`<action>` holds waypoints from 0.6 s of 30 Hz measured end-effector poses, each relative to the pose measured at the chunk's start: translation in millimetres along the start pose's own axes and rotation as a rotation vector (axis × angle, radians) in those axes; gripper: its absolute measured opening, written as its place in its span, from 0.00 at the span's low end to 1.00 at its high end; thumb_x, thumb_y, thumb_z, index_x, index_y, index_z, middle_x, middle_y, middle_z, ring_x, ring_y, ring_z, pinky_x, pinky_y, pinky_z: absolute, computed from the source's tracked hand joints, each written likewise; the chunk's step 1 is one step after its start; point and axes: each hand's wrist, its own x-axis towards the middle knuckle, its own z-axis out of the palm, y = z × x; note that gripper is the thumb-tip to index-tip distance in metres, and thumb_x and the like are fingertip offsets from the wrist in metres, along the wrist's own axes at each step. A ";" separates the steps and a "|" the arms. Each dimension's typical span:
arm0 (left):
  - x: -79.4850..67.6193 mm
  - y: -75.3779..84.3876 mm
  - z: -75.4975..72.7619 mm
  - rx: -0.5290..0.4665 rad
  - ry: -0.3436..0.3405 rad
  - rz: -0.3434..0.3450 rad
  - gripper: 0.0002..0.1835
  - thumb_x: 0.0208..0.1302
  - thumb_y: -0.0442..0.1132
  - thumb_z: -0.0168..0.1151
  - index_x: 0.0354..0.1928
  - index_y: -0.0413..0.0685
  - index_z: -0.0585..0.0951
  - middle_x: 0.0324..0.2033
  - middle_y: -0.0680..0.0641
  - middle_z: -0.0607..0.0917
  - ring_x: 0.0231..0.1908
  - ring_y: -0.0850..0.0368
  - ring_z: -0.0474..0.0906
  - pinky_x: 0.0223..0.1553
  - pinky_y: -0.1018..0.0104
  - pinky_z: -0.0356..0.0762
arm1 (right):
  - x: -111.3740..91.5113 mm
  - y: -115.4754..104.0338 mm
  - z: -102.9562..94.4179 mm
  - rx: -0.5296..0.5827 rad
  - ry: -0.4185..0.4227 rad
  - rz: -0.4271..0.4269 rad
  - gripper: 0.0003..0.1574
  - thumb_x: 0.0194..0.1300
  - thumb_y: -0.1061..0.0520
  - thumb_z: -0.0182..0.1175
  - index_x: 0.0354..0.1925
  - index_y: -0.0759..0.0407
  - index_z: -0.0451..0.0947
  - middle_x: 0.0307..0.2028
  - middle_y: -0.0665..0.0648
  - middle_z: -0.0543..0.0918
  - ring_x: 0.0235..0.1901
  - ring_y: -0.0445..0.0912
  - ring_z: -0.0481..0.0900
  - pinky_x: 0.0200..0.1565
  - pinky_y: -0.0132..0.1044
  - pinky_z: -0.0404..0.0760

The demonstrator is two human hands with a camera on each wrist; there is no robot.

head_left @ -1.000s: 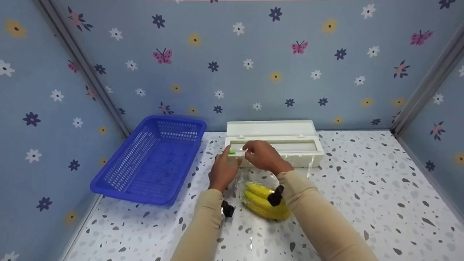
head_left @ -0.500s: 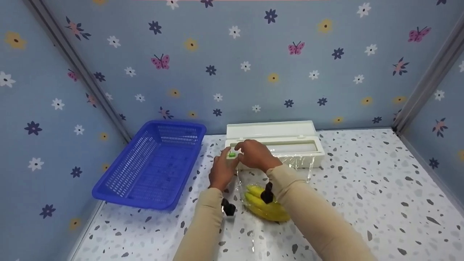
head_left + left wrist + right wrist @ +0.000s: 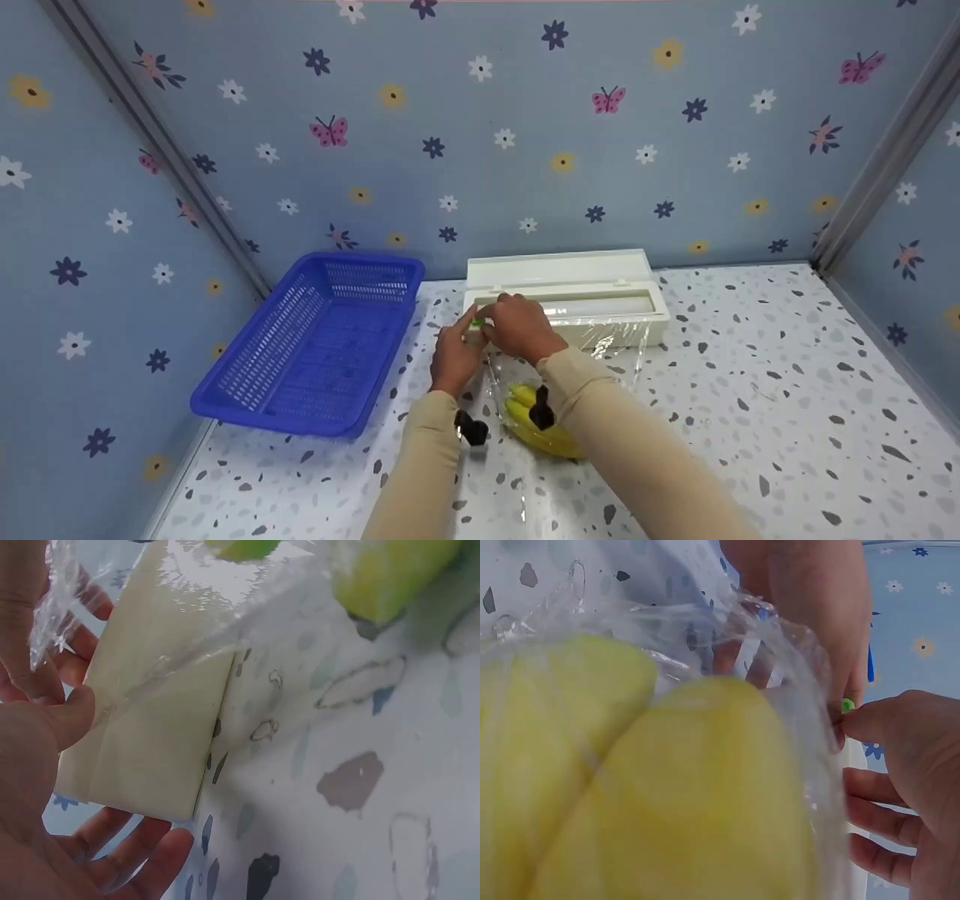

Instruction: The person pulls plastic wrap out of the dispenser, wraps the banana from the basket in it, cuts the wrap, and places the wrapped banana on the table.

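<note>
A white cling film dispenser (image 3: 570, 322) stands at the back wall with its lid raised and a roll of film inside. My left hand (image 3: 456, 356) holds the dispenser's left end, its thumb on the front face in the left wrist view. With my right hand (image 3: 517, 326) I pinch the small green slider (image 3: 847, 705) at that same end, and the fingers of both hands meet there. Clear cling film (image 3: 600, 339) hangs from the dispenser's front edge and reaches over the yellow bananas (image 3: 536, 427), which lie below my right wrist and are partly hidden by it.
A blue plastic basket (image 3: 375, 360) stands to the left. Behind the dispenser rises a flowered blue wall (image 3: 510, 187). The speckled white tabletop (image 3: 750, 390) stretches to the right, up to a side panel. A black wrist mount (image 3: 471, 429) sits under each forearm.
My right hand has moved left along the dispenser's front edge to the green slider at the left end. The left hand stays at that end. The camera view has shifted slightly.
</note>
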 end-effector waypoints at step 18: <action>5.5 -1.4 0.3 -0.209 0.011 0.037 0.29 0.65 0.34 0.65 0.68 0.50 0.75 0.59 0.40 0.80 0.64 0.45 0.72 0.63 0.51 0.69 | 5.5 -12.4 14.0 -0.079 0.152 0.141 0.09 0.68 0.55 0.62 0.39 0.54 0.89 0.38 0.64 0.79 0.38 0.58 0.79 0.33 0.57 0.82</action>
